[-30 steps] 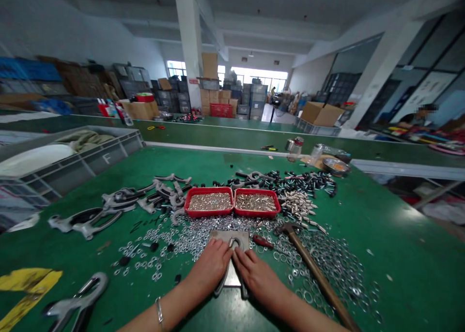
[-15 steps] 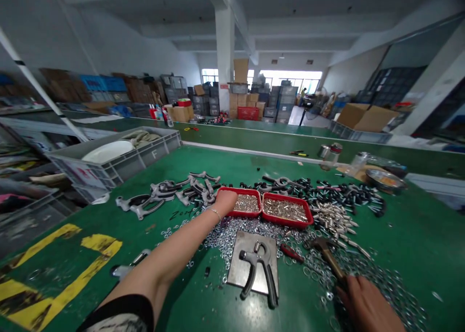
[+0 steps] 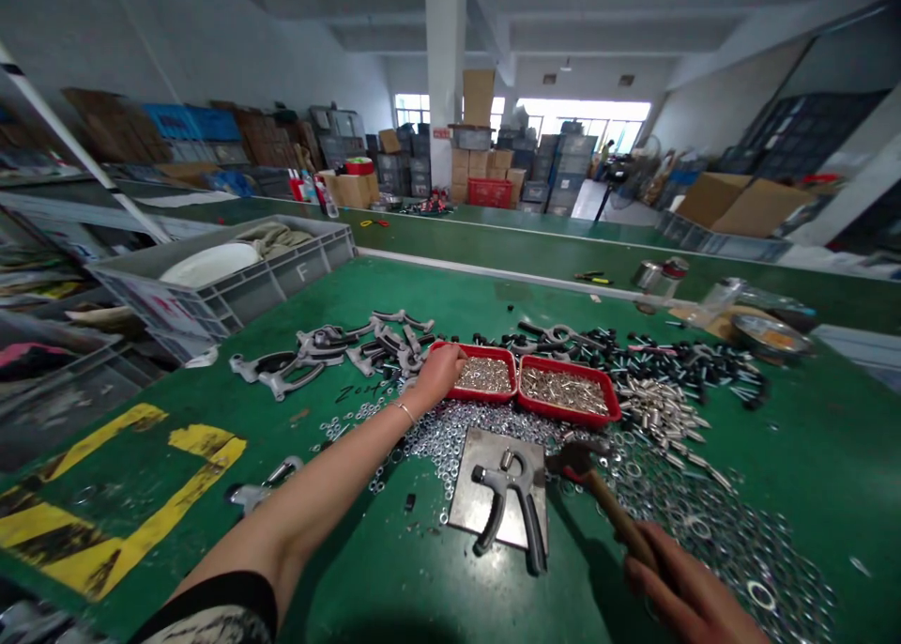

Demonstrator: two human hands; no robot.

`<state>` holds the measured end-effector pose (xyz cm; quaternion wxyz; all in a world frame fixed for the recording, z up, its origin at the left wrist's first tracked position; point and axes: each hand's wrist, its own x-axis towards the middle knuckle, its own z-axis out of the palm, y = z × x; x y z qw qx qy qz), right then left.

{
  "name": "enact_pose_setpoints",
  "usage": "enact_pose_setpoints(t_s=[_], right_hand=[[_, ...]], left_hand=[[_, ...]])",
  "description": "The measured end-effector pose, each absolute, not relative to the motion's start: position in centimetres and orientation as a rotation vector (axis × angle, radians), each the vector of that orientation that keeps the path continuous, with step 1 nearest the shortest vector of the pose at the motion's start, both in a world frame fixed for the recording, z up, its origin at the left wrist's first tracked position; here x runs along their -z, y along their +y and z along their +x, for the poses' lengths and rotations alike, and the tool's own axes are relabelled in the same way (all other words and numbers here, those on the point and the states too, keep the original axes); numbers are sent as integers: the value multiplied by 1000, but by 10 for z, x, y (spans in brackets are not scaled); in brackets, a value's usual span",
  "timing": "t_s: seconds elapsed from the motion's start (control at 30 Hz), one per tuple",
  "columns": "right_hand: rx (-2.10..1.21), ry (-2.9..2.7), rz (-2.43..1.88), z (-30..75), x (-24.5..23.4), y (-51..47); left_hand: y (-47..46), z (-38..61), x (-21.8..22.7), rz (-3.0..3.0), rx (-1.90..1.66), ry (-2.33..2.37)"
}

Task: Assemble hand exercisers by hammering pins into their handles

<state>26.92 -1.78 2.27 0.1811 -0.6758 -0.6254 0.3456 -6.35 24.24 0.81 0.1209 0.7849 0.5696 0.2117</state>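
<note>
In the head view, my left hand (image 3: 442, 370) is at the left end of a red tray (image 3: 512, 381) of small metal pins, fingers pinched together; whatever is between them is hidden. My right hand (image 3: 679, 578) grips the wooden handle of a hammer (image 3: 614, 505), its head raised just right of a square steel plate (image 3: 465, 503). On that plate lies a grey hand gripper (image 3: 533, 522) with black handles, its legs towards me. A second red tray (image 3: 567, 416) of pins adjoins the first on the right.
Several more hand grippers (image 3: 324, 344) lie beyond my left arm. Loose nuts (image 3: 436, 437) spread around the plate, with rings (image 3: 696, 527), metal sleeves (image 3: 662, 409) and black-headed bolts (image 3: 710, 367) to the right. A grey crate (image 3: 282, 287) stands back left.
The hammer has come up off the table, its head moving left towards the plate and covering the red-handled tool. My left hand stays at the left tray, its fingertips now showing over the pins.
</note>
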Motion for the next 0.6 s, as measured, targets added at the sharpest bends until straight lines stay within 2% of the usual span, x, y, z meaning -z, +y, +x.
enact_pose_setpoints(t_s=[0.1, 0.23, 0.37, 0.5, 0.6], right_hand=[[-907, -1830, -1813, 236, -37, -23], [-901, -1977, -1885, 221, -28, -7], [-1004, -2025, -1839, 218, -15, 4], [-897, -2007, -1911, 220, -11, 4], [-1092, -1929, -1842, 226, -8, 3]], left_hand=[[211, -55, -15, 2303, -724, 1510], [160, -47, -8, 2234, -734, 1251], [131, -51, 6, 2126, -679, 1288], [124, -43, 15, 2040, -667, 1285], [129, -25, 16, 2078, -631, 1278]])
